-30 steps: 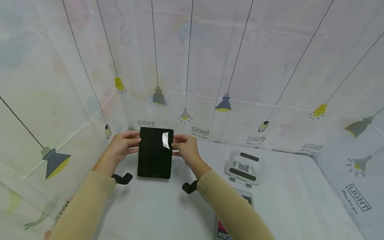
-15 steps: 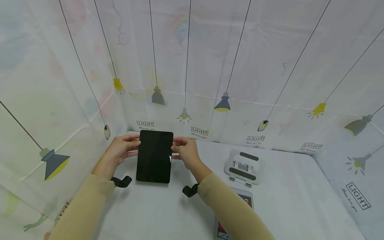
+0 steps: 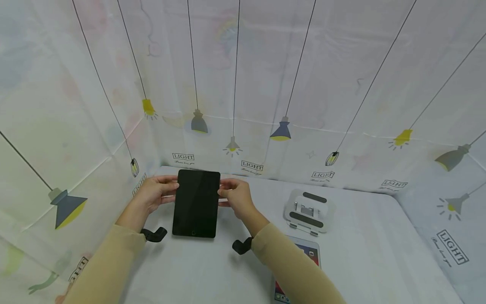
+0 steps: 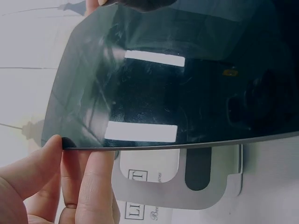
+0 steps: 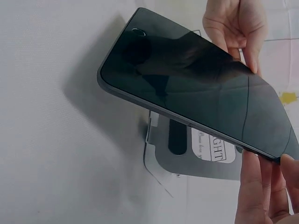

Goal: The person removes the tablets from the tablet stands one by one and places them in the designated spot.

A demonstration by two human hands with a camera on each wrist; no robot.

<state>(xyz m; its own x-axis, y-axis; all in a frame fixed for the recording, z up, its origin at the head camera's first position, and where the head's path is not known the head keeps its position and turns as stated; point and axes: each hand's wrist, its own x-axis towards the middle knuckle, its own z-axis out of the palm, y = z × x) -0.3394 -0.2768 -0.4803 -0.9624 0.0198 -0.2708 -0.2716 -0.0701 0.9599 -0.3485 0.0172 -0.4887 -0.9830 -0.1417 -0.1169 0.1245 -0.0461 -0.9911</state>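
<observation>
A black tablet (image 3: 196, 203) with a dark screen is held upright, tilted back, between both hands. My left hand (image 3: 155, 193) pinches its left edge near the top, thumb at the front and fingers behind. The right hand (image 3: 236, 196) grips the opposite edge the same way. In the left wrist view the screen (image 4: 154, 93) reflects two bright patches. Behind the tablet stands a grey tablet stand (image 5: 175, 161) with a dark pad, seen in both wrist views and hidden in the head view. The tablet's lower edge is close over the white table and casts a shadow.
To the right lies another stand (image 3: 306, 213) with two dark strips. Nearer, a white tablet (image 3: 314, 247) with a lit screen lies partly under my right forearm. Printed curtains (image 3: 265, 84) rise along the table's (image 3: 364, 236) back and left side.
Both hands have lowered the black tablet slightly toward the table and me. A bright reflection on its screen in the head view has gone. The other stand and white tablet have stayed put.
</observation>
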